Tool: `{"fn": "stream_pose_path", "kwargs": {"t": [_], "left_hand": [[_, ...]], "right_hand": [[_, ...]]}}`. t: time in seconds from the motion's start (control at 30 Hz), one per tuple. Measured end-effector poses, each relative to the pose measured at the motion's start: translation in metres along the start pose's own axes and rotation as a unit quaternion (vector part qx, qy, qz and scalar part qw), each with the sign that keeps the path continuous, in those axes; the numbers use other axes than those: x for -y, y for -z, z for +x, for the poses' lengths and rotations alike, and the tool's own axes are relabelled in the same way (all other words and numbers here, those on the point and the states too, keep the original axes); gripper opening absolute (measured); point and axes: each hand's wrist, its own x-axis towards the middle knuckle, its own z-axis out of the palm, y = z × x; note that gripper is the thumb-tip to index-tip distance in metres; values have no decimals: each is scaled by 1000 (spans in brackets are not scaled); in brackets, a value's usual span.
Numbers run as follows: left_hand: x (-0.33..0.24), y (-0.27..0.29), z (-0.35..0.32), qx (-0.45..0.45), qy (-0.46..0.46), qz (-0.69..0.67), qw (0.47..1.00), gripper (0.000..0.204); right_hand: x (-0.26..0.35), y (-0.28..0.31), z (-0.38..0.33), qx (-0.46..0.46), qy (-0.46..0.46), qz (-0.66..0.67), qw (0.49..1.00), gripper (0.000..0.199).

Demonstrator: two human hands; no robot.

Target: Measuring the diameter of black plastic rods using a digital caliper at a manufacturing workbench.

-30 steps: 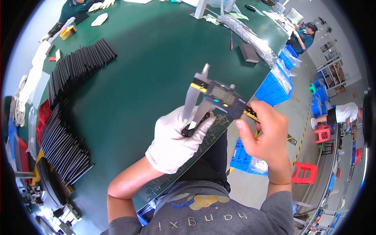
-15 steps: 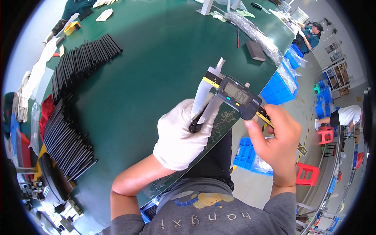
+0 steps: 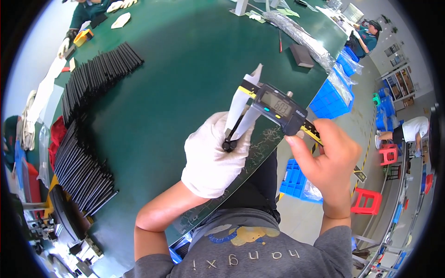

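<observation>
My left hand [image 3: 208, 160], in a white glove, is closed round a few thin black rods [image 3: 229, 145], their ends pointing toward me. Bare and closed, my right hand [image 3: 330, 162] grips the beam of a digital caliper [image 3: 278, 109], with the thumb at the underside of its slider. The caliper's long jaws reach down to the rods at the glove, one jaw on either side of a rod. Its display is lit with a reading. How many rods lie inside the glove is hidden.
Many black rods lie in two fanned rows, one farther off [image 3: 99, 69] and one nearer [image 3: 83, 171], on the green table [image 3: 171, 74]. A dark block [image 3: 302, 56] and clear plastic bags [image 3: 296, 32] lie at far right. Blue crates [image 3: 331, 99] stand beside the table. Co-workers sit around.
The caliper and both hands have shifted slightly left and up, and the number on the display has changed. At the far left, a co-worker's gloved hand has come further into view.
</observation>
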Motion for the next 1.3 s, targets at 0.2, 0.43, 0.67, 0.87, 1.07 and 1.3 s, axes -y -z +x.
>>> {"fn": "stream_pose_path", "kwargs": {"t": [0.2, 0.43, 0.67, 0.87, 1.07, 1.3], "left_hand": [[3, -5, 0, -1, 10, -4, 1000, 14], [14, -8, 1, 47, 40, -113, 992, 15], [66, -23, -1, -30, 370, -292, 882, 20], [126, 41, 68, -21, 456, -54, 888, 33], [217, 117, 180, -19, 503, 108, 857, 30], [250, 118, 219, -74, 483, 441, 753, 36]], "right_hand": [[-8, -4, 1, -4, 19, 10, 1000, 34], [-27, -21, -13, -42, -79, 222, 971, 21], [-96, -119, -29, -25, -178, 191, 965, 24], [-92, -146, -36, 90, -245, 152, 953, 33], [-86, -164, -47, 37, -161, 129, 978, 32], [-83, -169, -57, 37, -148, 82, 985, 26]]}}
